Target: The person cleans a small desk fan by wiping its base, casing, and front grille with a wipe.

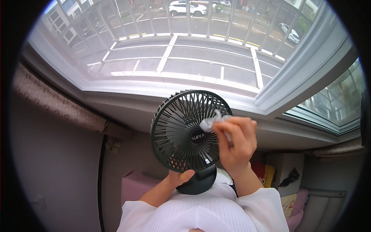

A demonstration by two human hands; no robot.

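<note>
A dark green desk fan (181, 137) with a round slatted grille and a round base is held up in front of my body. My left hand (178, 178) grips it at the lower edge of the grille; the thumb shows in front and the other fingers are hidden behind. In my right hand (237, 145) a crumpled white tissue (210, 123) is pinched between thumb and fingers. The tissue lies against or just over the upper right of the grille, beside the round centre cap.
Ahead is a window with a white frame (286, 91) and outer bars, above a sill. Curtain fabric (50, 91) hangs at the left. A pink-covered piece (137, 187) stands lower left. At the right are a pale cabinet (284, 166) and a grey padded seat (322, 208) with cushions.
</note>
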